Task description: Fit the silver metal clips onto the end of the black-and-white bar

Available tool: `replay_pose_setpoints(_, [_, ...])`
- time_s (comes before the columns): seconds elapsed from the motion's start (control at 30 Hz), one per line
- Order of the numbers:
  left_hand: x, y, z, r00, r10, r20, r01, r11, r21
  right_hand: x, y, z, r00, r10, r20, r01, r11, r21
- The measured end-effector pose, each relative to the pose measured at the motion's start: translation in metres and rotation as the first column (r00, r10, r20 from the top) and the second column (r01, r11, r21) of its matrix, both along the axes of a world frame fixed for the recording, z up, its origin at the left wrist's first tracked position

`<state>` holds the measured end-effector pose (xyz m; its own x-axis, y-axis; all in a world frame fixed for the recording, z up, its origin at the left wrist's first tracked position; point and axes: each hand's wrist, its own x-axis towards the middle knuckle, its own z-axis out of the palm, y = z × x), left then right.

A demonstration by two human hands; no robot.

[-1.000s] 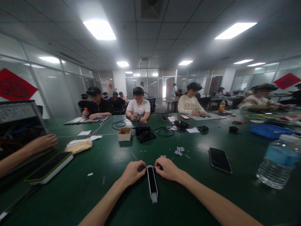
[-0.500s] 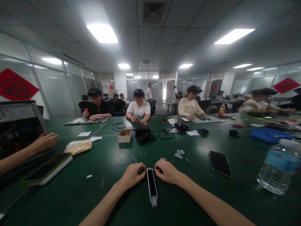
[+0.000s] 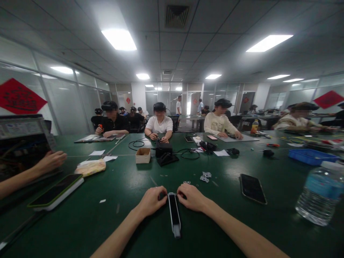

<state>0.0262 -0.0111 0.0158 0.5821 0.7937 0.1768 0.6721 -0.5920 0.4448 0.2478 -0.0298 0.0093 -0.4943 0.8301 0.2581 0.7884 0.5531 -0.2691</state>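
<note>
A long, narrow device with a white frame and a black face (image 3: 174, 211) lies on the green table, its grey end toward me. My left hand (image 3: 152, 201) is curled at the left side of its far end, thumb and fingers pinched against the edge. On the opposite side my right hand (image 3: 192, 197) is closed in the same way, fingertips at the far right corner. The exact contact of the fingertips is partly hidden. Just beyond my hands are small metal pieces (image 3: 186, 182) and flat silvery brackets (image 3: 205, 176).
A phone (image 3: 253, 189) and a water bottle (image 3: 318, 195) stand to the right, near a blue tray (image 3: 311, 156). Ahead are a small box (image 3: 143, 156) and black cables. At left, another person's hand (image 3: 52, 161) is beside an open metal case; a green-edged phone (image 3: 56, 190) lies nearer.
My hands and the device stay practically still; the view has shifted slightly. Across the table, a person in a cream top has stretched an arm out over a grey board.
</note>
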Motion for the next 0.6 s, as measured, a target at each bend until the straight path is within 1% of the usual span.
replay_pose_setpoints(0.2, [-0.0002,0.0006,-0.0016,1.000,0.003,0.015,-0.004,1.000,0.012,-0.0010,-0.0004,0.0011,1.000,-0.010,0.000,0.010,1.000,-0.018])
replay_pose_setpoints(0.47, [0.0005,0.0013,-0.0026,1.000,0.014,-0.015,-0.013,0.999,0.046,-0.0021,-0.0016,0.0032,1.000,-0.002,0.004,0.002,1.000,0.011])
replay_pose_setpoints(0.6, [0.0001,0.0015,-0.0032,1.000,0.005,-0.012,-0.005,0.999,0.040,-0.0018,-0.0023,0.0036,1.000,0.000,-0.011,0.000,1.000,-0.006])
